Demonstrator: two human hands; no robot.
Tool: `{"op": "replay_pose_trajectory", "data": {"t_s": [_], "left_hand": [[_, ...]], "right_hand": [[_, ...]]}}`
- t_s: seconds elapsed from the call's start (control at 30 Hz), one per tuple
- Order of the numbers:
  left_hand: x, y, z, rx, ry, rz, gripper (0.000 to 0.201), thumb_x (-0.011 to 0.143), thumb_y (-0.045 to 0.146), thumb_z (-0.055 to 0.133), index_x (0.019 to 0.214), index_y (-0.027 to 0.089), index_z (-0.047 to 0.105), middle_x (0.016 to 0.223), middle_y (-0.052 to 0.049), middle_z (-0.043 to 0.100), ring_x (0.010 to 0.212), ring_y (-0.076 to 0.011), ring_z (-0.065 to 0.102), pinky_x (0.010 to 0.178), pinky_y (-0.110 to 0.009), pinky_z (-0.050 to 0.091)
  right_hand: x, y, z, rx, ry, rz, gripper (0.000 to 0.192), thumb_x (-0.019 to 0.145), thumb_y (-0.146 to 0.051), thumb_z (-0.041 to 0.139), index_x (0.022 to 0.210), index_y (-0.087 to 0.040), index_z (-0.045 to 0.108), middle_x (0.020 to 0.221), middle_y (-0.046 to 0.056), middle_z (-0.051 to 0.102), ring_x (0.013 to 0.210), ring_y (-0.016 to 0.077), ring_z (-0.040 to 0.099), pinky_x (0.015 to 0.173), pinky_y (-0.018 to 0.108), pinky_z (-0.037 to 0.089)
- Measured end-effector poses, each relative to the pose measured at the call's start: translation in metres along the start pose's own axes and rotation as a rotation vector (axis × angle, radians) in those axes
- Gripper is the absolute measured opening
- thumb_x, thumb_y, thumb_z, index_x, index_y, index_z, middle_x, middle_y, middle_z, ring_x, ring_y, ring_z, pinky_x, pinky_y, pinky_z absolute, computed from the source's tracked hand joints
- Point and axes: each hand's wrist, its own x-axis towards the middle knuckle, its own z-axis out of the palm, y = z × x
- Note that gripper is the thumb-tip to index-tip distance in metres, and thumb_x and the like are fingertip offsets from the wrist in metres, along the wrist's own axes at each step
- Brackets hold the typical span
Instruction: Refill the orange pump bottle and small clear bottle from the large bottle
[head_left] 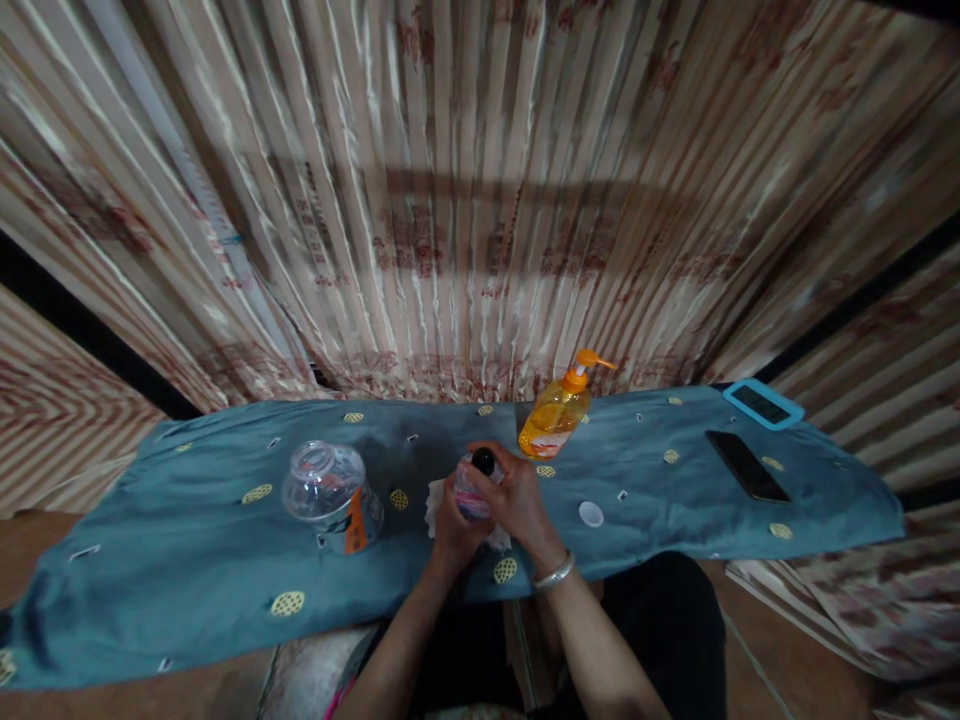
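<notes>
Both of my hands meet at the middle of the table over a small clear bottle [472,495] with a black top. My left hand [450,525] wraps the bottle from the left and below. My right hand [514,495] covers its right side, with the fingers up at the black cap. A crumpled white cloth or tissue [435,508] lies under and just left of the bottle. A silver bangle circles my right wrist.
A teal cloth [187,540] covers the table. An upturned clear plastic jar [332,493] with an orange label stands to the left. An orange pump bottle [559,410] stands behind my hands, a white cap [591,514] lies to the right, and two phones [746,465] further right.
</notes>
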Motion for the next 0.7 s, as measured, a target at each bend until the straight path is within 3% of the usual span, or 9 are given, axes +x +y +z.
{"op": "replay_pose_trajectory", "data": {"t_s": [0.37,0.5,0.6,0.7], "left_hand": [[0.001,0.003,0.0,0.029,-0.006,-0.012,0.072,0.056,0.021,0.08,0.122,0.018,0.051,0.11,-0.009,0.071,0.099,-0.0277,0.07,0.088,-0.043,0.057],[0.001,0.004,-0.001,0.034,0.006,-0.032,0.074,0.055,0.021,0.081,0.122,0.018,0.051,0.109,-0.008,0.071,0.099,-0.0284,0.07,0.088,-0.044,0.057],[0.001,0.005,-0.001,0.029,-0.004,-0.038,0.072,0.055,0.021,0.08,0.121,0.019,0.051,0.104,-0.007,0.072,0.094,-0.0269,0.071,0.084,-0.041,0.058],[0.001,0.007,-0.002,0.026,-0.013,-0.047,0.07,0.055,0.02,0.079,0.12,0.019,0.052,0.099,-0.004,0.072,0.088,-0.0253,0.072,0.081,-0.039,0.058]], "right_hand": [[0.017,0.009,-0.026,0.05,-0.287,-0.099,0.039,0.09,-0.047,0.06,0.116,-0.018,0.063,0.11,0.005,0.069,0.098,0.0182,0.067,0.089,0.043,0.055],[0.016,0.006,-0.027,-0.03,-0.152,-0.099,0.051,0.084,-0.047,0.068,0.125,-0.02,0.058,0.124,0.008,0.065,0.115,0.0238,0.062,0.1,0.051,0.048],[0.013,0.005,-0.03,-0.082,-0.052,-0.083,0.042,0.082,-0.048,0.07,0.111,-0.018,0.062,0.124,0.008,0.064,0.12,0.025,0.059,0.103,0.053,0.045],[0.01,0.01,-0.038,-0.09,-0.036,-0.069,0.036,0.085,-0.047,0.067,0.106,-0.018,0.063,0.122,0.008,0.065,0.116,0.023,0.061,0.102,0.051,0.047]]}}
